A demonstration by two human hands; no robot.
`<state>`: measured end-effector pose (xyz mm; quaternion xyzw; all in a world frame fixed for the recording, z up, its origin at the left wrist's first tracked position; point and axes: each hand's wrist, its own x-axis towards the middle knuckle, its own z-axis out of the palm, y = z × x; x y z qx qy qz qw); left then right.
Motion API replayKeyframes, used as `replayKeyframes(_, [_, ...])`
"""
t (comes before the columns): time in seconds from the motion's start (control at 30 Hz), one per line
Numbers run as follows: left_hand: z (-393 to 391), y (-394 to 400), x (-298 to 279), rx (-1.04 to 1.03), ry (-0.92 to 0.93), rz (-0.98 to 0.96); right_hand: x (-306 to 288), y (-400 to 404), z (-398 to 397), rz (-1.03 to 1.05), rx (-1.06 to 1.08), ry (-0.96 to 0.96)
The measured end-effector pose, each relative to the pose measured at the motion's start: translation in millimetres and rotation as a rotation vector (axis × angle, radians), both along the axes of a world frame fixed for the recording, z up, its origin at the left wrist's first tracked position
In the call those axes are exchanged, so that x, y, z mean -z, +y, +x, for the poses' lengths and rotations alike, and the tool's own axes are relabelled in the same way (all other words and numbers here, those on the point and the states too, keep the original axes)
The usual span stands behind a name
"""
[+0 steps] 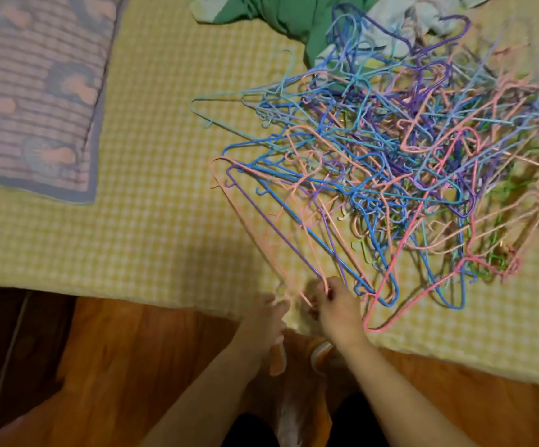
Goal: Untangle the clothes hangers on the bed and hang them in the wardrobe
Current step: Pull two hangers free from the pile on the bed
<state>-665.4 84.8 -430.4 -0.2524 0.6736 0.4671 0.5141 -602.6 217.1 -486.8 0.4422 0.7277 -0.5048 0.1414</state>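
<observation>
Pastel wire hangers (400, 162) sit in one huge knot on the yellow checked bed (152, 201). Right hand (339, 309) has its fingers curled round the tips of a pink and purple bunch at the bed's edge. Left hand (266, 319) touches the same tips, grip too blurry to call.

Bare forearms (387, 382), orange shoes (321, 351), dark trousers (355, 421)

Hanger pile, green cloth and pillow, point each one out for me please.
Hanger pile (400, 175): head view, on the tangled middle of the heap.
Green cloth (294, 17): head view, on its bare fold above the pile.
Pillow (32, 91): head view, on the middle of its striped cover.
</observation>
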Motion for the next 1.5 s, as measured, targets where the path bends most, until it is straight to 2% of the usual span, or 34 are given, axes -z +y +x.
replayKeyframes(0.07, [-0.8,-1.7,1.6,-0.077,0.05,0.048,-13.4,-18.1,2.0,-0.169,-0.018,0.089])
replayKeyframes(0.17, [-2.4,-6.3,0.9,-0.186,0.152,0.07,-36.3,-40.6,1.6,-0.146,-0.278,0.171])
replayKeyframes(0.33, [-1.0,-41.0,10.5,-0.447,0.156,-0.029,-43.0,-56.5,-8.0,-0.282,-0.563,0.097])
replayKeyframes(0.37, [-1.9,-48.3,10.5,-0.479,0.162,-0.069,-40.5,-55.3,-11.3,-0.291,-0.549,0.094])
replayKeyframes(0.43, [-4.5,-64.6,13.6,-0.492,0.173,-0.16,-27.2,-42.9,-16.5,-0.141,-0.342,0.084])
replayKeyframes(0.5, [-6.7,-80.1,16.3,-0.465,0.201,-0.211,-8.6,-12.8,-16.0,0.097,0.013,-0.055])
replayKeyframes(0.57, [-9.5,-89.7,16.1,-0.469,0.231,-0.193,0.5,18.4,-13.7,0.221,0.231,-0.26])
replayKeyframes(0.63, [-11.4,-93.0,14.9,-0.467,0.242,-0.182,2.2,37.5,-15.8,0.058,0.335,-0.374])
replayKeyframes(0.7, [-11.0,-92.3,15.7,-0.475,0.254,-0.177,8.1,42.9,-19.7,-0.107,0.339,-0.403])
replayKeyframes(0.77, [-10.4,-89.5,16.7,-0.492,0.269,-0.184,17.5,44.3,-22.4,-0.189,0.302,-0.43])
replayKeyframes(0.83, [-10.4,-87.0,14.2,-0.497,0.299,-0.19,25.4,42.8,-23.3,-0.248,0.306,-0.356])
replayKeyframes(0.9, [-9.9,-86.6,6.6,-0.514,0.327,-0.187,15.6,36.9,-28.8,-0.325,0.214,-0.275])
replayKeyframes(0.97, [-10.8,-87.6,-7.8,-0.516,0.372,-0.169,-3.9,27.6,-33.5,-0.397,0.129,-0.168])
replayKeyframes(1.1, [-20.6,-79.8,-51.6,-0.45,0.517,-0.139,-60.5,23.9,-33.3,-0.586,0.09,0.014])
replayKeyframes(1.33, [-34.8,-37.7,-148.8,-0.313,0.679,-0.062,-177.7,71.9,-2.4,-0.69,0.223,0.262])
replayKeyframes(1.5, [-58.3,22.1,-214.4,-0.024,0.84,0.181,-257.2,125.2,25.2,-0.548,0.454,0.506])
